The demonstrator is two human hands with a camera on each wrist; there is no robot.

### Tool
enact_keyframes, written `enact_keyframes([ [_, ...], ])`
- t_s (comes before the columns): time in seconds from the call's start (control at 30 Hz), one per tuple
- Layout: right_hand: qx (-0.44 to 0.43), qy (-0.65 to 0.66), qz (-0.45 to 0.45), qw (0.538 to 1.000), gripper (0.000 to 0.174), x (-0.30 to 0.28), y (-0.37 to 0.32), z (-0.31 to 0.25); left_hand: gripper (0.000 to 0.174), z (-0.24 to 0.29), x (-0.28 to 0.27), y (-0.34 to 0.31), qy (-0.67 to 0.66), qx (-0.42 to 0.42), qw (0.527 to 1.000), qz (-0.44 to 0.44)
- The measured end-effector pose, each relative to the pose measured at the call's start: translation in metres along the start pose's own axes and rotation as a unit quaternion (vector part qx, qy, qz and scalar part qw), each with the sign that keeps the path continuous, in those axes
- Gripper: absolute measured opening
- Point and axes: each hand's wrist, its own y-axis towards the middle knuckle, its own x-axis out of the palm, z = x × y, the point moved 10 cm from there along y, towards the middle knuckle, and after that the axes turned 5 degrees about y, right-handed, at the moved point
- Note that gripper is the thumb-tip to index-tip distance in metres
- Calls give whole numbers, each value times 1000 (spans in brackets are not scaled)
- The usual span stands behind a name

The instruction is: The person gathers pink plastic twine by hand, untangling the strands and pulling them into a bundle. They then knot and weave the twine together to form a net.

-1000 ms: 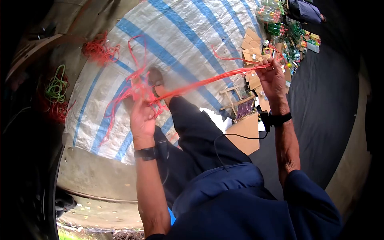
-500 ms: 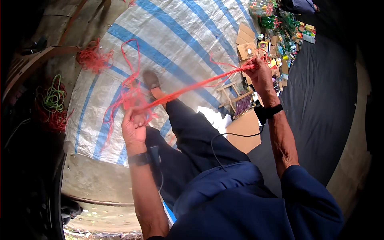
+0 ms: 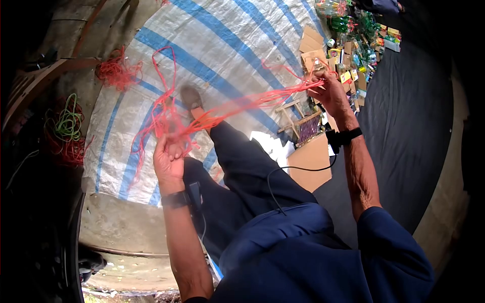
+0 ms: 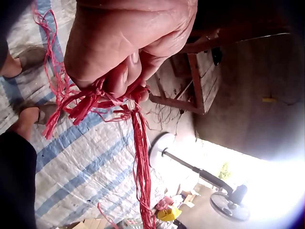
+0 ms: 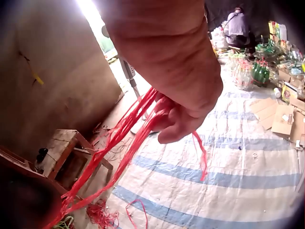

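A bundle of red plastic twine (image 3: 242,104) stretches between my two hands above the striped sheet. My left hand (image 3: 169,160) grips its near end with curled fingers. Knotted loose ends (image 4: 88,102) stick out beside those fingers in the left wrist view, and a tangle of loops dangles past the hand. At the other end, my right hand (image 3: 331,95) pinches the strands, with a short tail (image 5: 202,157) hanging below. In the right wrist view the bundle (image 5: 119,138) parts into two groups of strands. My fingertips there are partly hidden by the palm.
A white-and-blue striped sheet (image 3: 202,50) covers the floor. Red twine (image 3: 119,69) and a green coil (image 3: 68,118) lie at left near a wooden chair (image 5: 62,148). Cardboard (image 3: 311,164), a small wooden frame (image 3: 295,121) and bottles (image 5: 259,71) stand right. Another person (image 5: 237,29) sits farther off.
The hands first shifted slightly left in the head view. Since then the taut twine between them has slackened and its strands have spread apart. Both hands keep their hold.
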Motion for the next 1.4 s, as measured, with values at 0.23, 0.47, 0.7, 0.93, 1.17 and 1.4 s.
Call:
enact_keyframes([
  [0.23,3,-158,8,987,51,0,-16,0,20,3,9,-3,10,4,1000,13],
  [0.47,-4,159,-116,980,29,-9,18,13,18,2,23,-9,16,5,1000,2],
  [0.7,5,270,-45,962,23,1,1,3,17,-7,18,-3,-20,16,999,-36],
  [0.93,14,-177,-29,984,26,15,-13,25,13,-5,44,-18,-36,14,999,-29],
  [1.17,-186,-486,-174,836,23,76,-22,59,13,-2,58,-25,-31,1,999,-31],
  [1.4,-179,-516,-185,817,23,101,-32,68,14,2,63,-28,-25,7,998,-53],
])
